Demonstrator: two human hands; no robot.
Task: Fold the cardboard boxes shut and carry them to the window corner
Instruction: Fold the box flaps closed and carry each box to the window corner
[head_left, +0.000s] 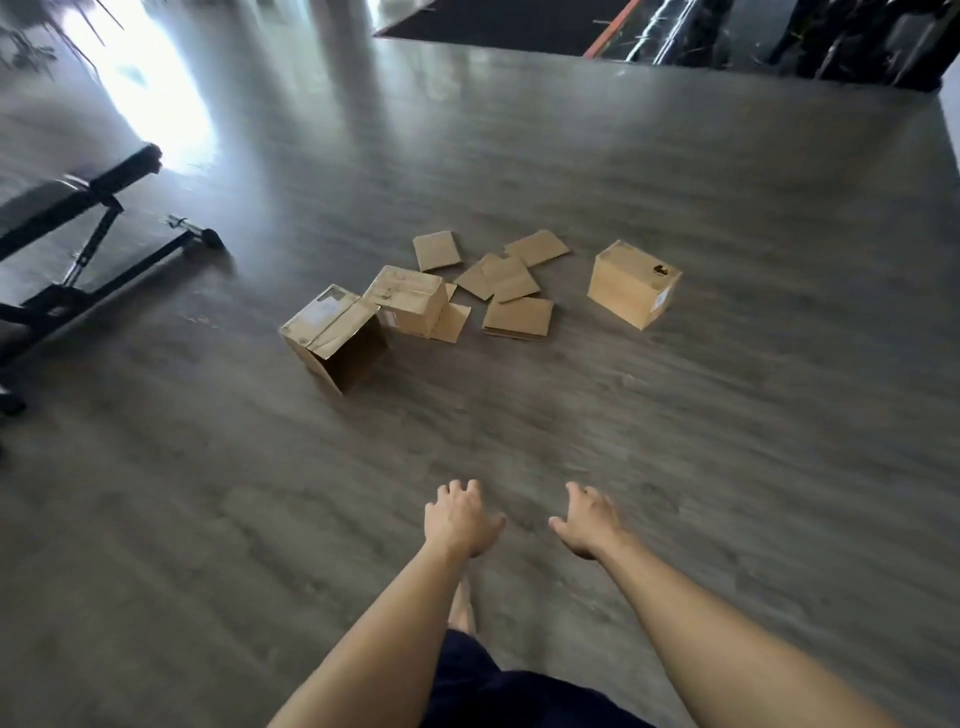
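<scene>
On the grey wood-look floor (675, 467): open brown cardboard box on its side (335, 335), closed brown box (632, 283), flat cardboard pieces (511, 283) between; left hand (460, 519) and right hand (589, 522) spread, empty, well short of them

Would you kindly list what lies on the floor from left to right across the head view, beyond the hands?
Black bench frame → open box on its side → closed box leaning beside it → scattered flat cardboard pieces → closed box standing apart.
</scene>
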